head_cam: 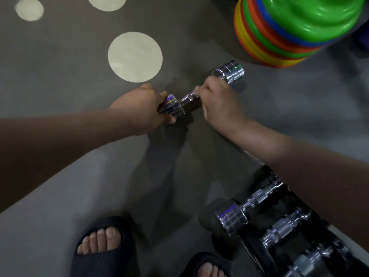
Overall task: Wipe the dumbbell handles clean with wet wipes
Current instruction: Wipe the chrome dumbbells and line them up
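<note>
Most of the handle is hidden: the right hand (pixel 217 102) curls its grip round the bar of the dumbbell (pixel 187 98), and what lies under its fingers cannot be told. The left hand (pixel 143 108) holds the nearer chrome head in a closed grip. The dumbbell lies on the grey floor (pixel 79 86) beside a pale circle (pixel 135 56). More dumbbells on a dark rack (pixel 279 226) are cut off by the right forearm and the frame edge. Further off stands a stack of coloured discs (pixel 289 33), and black slippers (pixel 103 254) show below.
</note>
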`<state>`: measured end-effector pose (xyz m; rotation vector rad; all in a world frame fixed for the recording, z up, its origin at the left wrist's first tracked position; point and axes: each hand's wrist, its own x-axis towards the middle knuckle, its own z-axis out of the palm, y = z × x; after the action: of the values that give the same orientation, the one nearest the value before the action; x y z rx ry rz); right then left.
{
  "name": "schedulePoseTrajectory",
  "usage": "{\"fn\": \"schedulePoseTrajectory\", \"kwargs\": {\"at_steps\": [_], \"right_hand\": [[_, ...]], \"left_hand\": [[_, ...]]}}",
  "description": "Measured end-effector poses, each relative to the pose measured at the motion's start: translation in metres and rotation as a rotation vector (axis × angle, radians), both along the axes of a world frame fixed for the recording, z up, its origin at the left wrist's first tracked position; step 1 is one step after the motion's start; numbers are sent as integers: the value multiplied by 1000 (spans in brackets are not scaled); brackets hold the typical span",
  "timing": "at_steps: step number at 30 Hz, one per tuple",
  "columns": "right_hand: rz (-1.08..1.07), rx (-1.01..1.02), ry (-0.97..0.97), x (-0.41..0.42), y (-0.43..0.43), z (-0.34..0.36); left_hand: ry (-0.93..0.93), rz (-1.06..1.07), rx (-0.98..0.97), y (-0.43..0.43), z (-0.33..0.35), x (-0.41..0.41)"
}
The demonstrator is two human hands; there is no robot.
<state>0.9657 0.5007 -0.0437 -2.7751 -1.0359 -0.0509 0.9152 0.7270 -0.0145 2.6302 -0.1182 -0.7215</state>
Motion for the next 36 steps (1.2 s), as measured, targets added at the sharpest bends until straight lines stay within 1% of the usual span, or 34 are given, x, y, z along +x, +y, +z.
{"fn": "schedulePoseTrajectory", "kwargs": {"at_steps": [2,3,4,6,7,8,9,11,12,16,17,20,21,24,25,27,29,31,33,36], "right_hand": [[-136,-13,-49,8,-6,3],[-151,-4,-39,6,0,4],[-116,15,-15,1,9,3],[42,47,64,-12,24,-4],[111,56,84,-13,23,-5],[137,65,89,-9,18,-4],[115,79,72,-2,11,-3],[-2,124,15,6,3,-3],[-27,135,19,4,6,-2],[144,133,130,-14,22,-4],[132,129,119,-8,16,-3],[-48,114,26,7,5,-2],[-61,112,23,3,10,-2],[131,63,91,-14,20,-4],[158,37,104,-12,16,-3],[56,-8,53,5,1,0],[-96,-117,-24,18,-8,4],[-158,-176,-41,15,-3,5],[-146,-111,-30,5,5,2],[22,20,67,-8,13,-7]], "left_hand": [[8,-4,5,2,-1,0],[11,0,8,2,-2,-1],[15,6,11,3,-2,-1],[14,18,10,2,-2,-1],[8,23,5,1,-2,-1],[3,25,-1,-1,-1,-1],[-2,24,-8,-2,-1,-1],[-3,20,-5,0,-2,-2],[-2,19,0,1,-2,-2],[-2,28,-3,1,-2,-3],[-2,30,-8,0,-1,-1],[-4,28,-12,2,-2,-2],[-6,23,-7,2,-3,-3],[-10,12,3,1,-4,-4],[-12,13,0,1,-4,-3],[-8,14,-8,0,-3,-1],[-8,11,-6,2,-4,-1],[-8,5,-5,4,-6,-2],[-4,1,-4,4,-7,-2],[0,20,-5,4,-7,-1]]}}
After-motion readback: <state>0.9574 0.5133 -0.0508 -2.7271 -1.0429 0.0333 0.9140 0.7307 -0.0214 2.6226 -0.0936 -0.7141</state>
